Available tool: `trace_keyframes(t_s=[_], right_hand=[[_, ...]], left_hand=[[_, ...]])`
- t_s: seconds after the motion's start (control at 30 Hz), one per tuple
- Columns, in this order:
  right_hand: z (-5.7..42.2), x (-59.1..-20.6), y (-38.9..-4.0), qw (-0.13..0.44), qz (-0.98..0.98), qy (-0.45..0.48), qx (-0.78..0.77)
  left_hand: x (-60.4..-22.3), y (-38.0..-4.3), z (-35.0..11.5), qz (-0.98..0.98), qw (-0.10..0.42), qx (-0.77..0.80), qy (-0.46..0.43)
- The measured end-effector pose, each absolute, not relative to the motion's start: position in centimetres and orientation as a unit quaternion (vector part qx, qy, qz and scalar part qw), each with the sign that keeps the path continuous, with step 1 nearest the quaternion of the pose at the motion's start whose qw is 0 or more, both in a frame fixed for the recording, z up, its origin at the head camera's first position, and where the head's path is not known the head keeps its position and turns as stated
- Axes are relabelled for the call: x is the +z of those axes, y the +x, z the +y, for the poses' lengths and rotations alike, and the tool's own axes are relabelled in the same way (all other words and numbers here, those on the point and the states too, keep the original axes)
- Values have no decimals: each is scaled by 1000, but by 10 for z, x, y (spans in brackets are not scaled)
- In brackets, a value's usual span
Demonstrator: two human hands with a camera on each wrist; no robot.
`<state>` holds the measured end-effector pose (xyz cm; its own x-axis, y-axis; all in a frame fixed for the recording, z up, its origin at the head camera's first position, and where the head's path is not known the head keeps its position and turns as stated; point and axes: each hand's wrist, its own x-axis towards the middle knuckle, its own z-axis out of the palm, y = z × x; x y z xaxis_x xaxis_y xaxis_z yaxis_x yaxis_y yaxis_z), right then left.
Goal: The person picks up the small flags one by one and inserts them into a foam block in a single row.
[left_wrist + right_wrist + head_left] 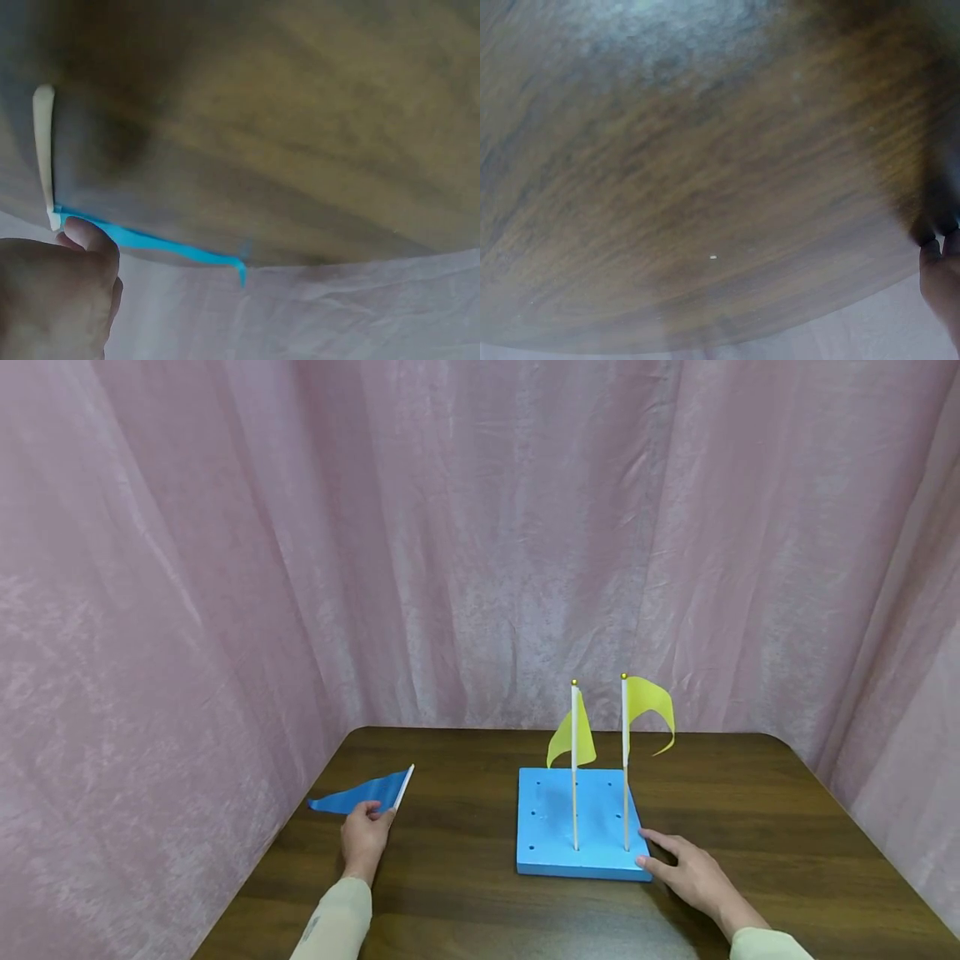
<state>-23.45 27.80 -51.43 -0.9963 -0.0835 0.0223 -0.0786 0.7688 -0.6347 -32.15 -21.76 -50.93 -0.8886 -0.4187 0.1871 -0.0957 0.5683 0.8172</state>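
At the left of the table, a blue pennant flag (367, 793) on a white-sleeved stick is pinched between the thumb and fingers of my left hand (365, 842). From the left wrist, the stick (43, 150) extends past the fingers and the cloth trails to the side. My right hand (696, 872) rests extended fingers against the right edge of a light blue board (551, 831) with small holes. Two yellow flags stand upright in its front holes: one yellow flag (585, 735) at the middle, another yellow flag (651, 697) at the right corner.
The brown wooden table (465, 902) has rounded far corners. Pink curtains (480, 543) hang behind it and along both sides. In the right wrist view, a tiny white speck (713, 257) lies on the wood.
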Motion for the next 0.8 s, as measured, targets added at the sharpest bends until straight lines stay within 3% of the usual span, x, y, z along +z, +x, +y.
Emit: trace_keyframes(t_s=[0.23, 0.8], right_hand=[[278, -513, -235, 8, 941, -43, -337], [279, -514, -236, 4, 945, -46, -325]], left_hand=[[-516, -309, -219, -871, 160, -434, 167], [-526, -305, -223, -870, 170, -430, 174]])
